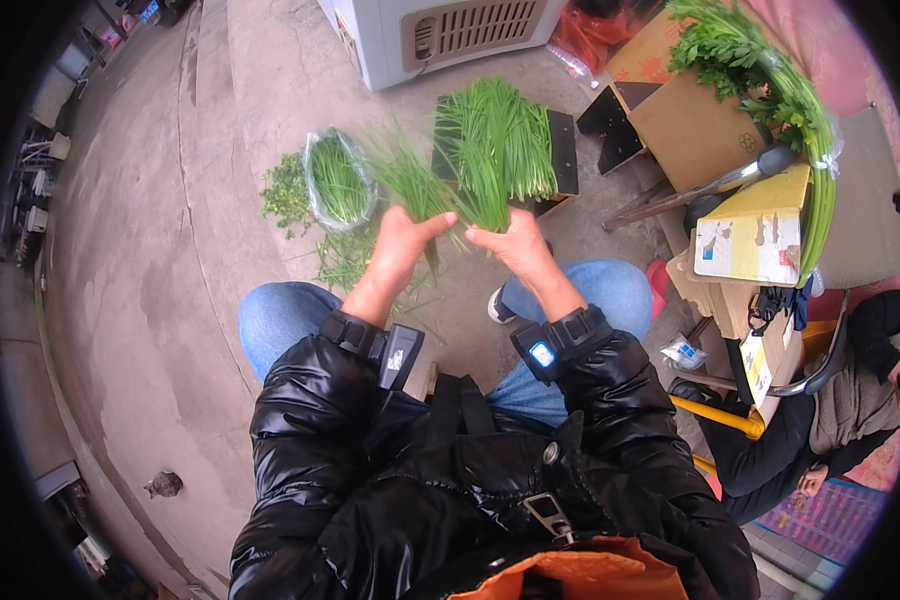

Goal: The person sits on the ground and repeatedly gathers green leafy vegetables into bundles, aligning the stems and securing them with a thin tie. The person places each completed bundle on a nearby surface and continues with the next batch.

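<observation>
Floor [150, 330]: grey concrete, stained; your frame's left and centre, its far edges lost in the dark fisheye rim.
Appliance [450, 40]: white, slotted panel; upper middle, cut off by the top edge.
Seated person [770, 450]: dark clothes; lower right, cut off by the rim.
Celery [815, 140]: tied bundle, leafy; upper right.
Heap [505, 140]: long, thin green blades laid side by side, paler at their lower ends; upper middle, on a dark stand [564, 150] mostly hidden beneath it.
Bag [371, 205]: clear plastic, more thin blades inside; left of the heap.
Left bunch [407, 180]: slender green blades, fanned, tips blurred; just above frame centre, left of the right bunch.
Right bunch [481, 190]: straighter blades, bright green; overlaps the heap, so you cannot tell exactly where it ends.
Your left hand [402, 247]: curled round the left bunch, thumb extended, fingers mostly hidden.
Your right hand [518, 246]: curled round the right bunch, thumb toward the left one; fingers largely out of sight.
</observation>
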Demonstrator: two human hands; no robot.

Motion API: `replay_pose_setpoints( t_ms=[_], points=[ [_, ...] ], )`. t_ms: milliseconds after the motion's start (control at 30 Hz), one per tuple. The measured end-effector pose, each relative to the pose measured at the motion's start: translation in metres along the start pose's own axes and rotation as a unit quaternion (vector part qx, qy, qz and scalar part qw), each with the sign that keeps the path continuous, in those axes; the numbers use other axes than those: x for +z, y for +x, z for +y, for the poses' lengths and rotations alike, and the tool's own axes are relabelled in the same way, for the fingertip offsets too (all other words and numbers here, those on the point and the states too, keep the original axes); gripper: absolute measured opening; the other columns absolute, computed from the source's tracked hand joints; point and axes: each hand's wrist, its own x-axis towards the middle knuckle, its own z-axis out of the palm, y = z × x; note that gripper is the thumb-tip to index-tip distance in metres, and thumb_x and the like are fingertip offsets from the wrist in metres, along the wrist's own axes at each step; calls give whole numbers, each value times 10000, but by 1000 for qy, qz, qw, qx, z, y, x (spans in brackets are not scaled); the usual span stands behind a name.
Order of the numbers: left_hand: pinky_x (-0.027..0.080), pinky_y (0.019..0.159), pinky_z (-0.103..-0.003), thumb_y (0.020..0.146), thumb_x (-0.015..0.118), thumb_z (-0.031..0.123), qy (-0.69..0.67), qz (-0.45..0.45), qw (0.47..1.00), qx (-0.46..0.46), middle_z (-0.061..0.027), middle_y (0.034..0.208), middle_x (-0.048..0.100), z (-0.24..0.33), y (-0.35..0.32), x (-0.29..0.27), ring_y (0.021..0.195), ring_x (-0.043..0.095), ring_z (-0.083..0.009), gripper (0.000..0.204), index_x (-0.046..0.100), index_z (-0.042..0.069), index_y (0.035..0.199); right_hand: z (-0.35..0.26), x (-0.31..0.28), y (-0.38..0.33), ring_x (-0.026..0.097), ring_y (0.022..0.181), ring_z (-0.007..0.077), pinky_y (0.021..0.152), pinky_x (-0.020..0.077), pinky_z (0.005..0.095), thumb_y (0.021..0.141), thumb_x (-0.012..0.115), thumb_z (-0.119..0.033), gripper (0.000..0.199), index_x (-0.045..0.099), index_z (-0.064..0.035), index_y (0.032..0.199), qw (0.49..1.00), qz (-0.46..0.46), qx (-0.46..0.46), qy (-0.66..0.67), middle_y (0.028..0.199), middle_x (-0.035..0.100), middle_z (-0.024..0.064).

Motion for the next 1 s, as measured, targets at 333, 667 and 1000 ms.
replay_pose_setpoints(
  t_ms=[333, 667, 1000],
  points=[
    [405, 632, -229, 767, 663, 64, -6, 9, 1000, 19, -9, 843, 583, -1, 1, 2, 733, 512, -86, 273, 582, 6, 1021, -2, 1, -1, 472, 587, 38, 512, 367, 192, 747, 705, -100, 181, 632, -40, 901, 1000, 1, -21, -9, 717, 557, -37],
    [400, 608, -234, 772, 659, 68, -28, 36, 999, 11, -15, 800, 578, 2, -1, 3, 674, 508, -93, 245, 587, 5, 997, -1, -6, -2, 407, 498, 37, 445, 324, 188, 791, 647, -146, 131, 621, -43, 867, 999, -36, 20, 1, 647, 515, -32],
    [403, 610, -231, 780, 655, 77, -2, 39, 999, -12, -6, 790, 567, 10, -2, -2, 691, 508, -91, 261, 574, 10, 1019, 16, -10, 8, 404, 504, 23, 436, 305, 186, 809, 647, -178, 165, 639, -28, 877, 979, 90, -64, -170, 685, 547, -33]
  ],
)
